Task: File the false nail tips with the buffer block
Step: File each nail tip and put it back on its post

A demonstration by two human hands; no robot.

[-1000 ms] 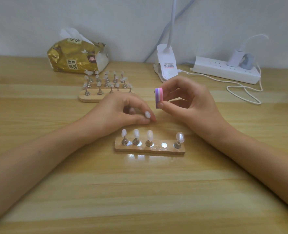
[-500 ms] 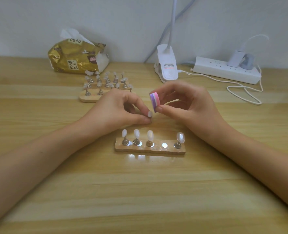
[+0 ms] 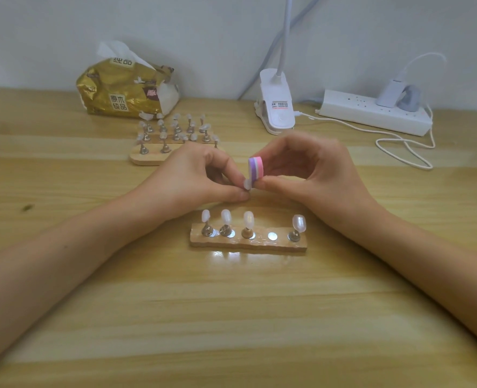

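1. Head view, the only one: caught the left hand (image 3: pixel 192 177) with its grip closed to a pinch, thumb and forefinger curled round one false nail tip (image 3: pixel 247 184), held just above the surface (image 3: pixel 231 317) behind the wooden holder (image 3: pixel 248 245).
2. Found the right hand (image 3: pixel 315 175) with its grip likewise closed, thumb below and fingers above, pinching the buffer block (image 3: pixel 256 170) on edge, striped side toward the camera.
3. Saw block and held tip touching, or all but; could not tell which face of the block met the tip.
4. Counted four more nail tips (image 3: pixel 226 216) upright on pegs in the holder, with one bare metal disc (image 3: pixel 272 235) between the third and fourth, presumably the held tip's place.
5. Judged the step as filing the held tip; called for short, light strokes along its free edge, block kept flat rather than tilted.
6. Called also for a firm but gentle left pinch, low on the tip, to stop it twisting or springing away.
7. Noted, well behind, a second holder (image 3: pixel 147 159) crowded with tips, a gold tissue pack (image 3: pixel 119 91), a clip lamp (image 3: pixel 278 107) and a power strip (image 3: pixel 371 112).
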